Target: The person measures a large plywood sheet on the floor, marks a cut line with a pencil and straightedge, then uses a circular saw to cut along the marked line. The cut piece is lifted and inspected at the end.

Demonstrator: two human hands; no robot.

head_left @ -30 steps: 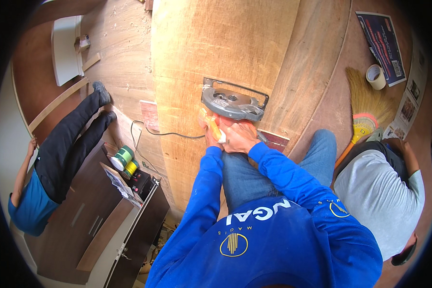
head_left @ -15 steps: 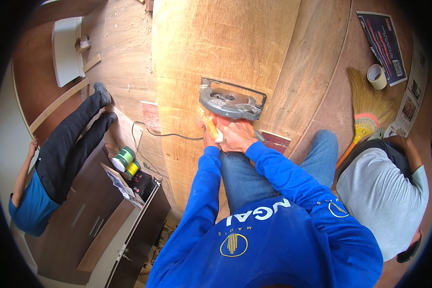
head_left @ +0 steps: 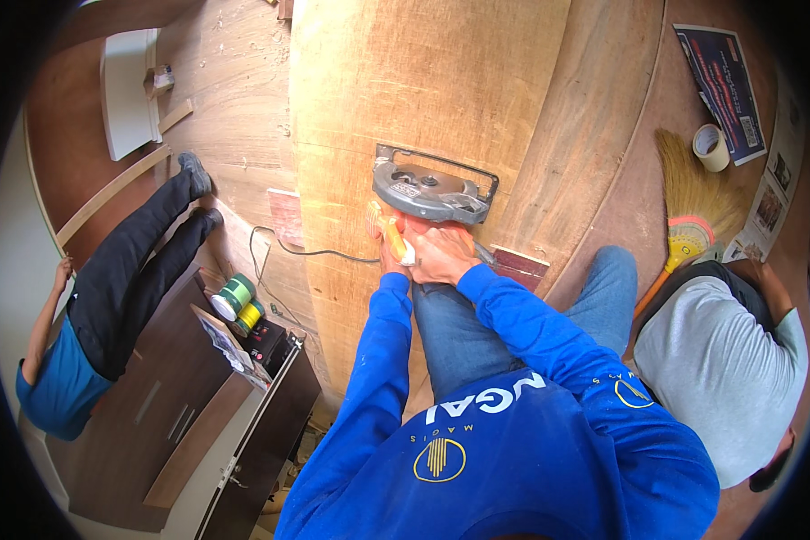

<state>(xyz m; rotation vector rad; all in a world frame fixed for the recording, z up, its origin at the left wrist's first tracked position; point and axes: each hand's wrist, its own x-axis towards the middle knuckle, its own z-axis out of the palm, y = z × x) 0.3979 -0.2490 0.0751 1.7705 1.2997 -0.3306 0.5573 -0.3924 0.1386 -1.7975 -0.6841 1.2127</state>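
Observation:
A circular saw [head_left: 430, 187] with a grey guard, a black base frame and an orange-red body lies across a large plywood sheet [head_left: 360, 90]. My right hand [head_left: 443, 256] is wrapped over the rear of its orange-red body. Beside it, my left hand [head_left: 392, 261] is closed at the saw's left rear, its fingers partly hidden. A yellow-orange piece with a white end [head_left: 394, 241] shows at that hand; its kind is unclear. The black cord [head_left: 342, 256] runs off to the left over the sheet.
A person in dark trousers [head_left: 135, 270] stands at left; another in a grey shirt [head_left: 720, 378] is at right. A broom [head_left: 697, 193], a tape roll [head_left: 711, 148] and newspaper [head_left: 769, 211] lie at right. Green and yellow spools [head_left: 236, 297] stand by a dark cabinet [head_left: 265, 441].
The view has shifted very slightly. My hands and the saw keep their place on the plywood.

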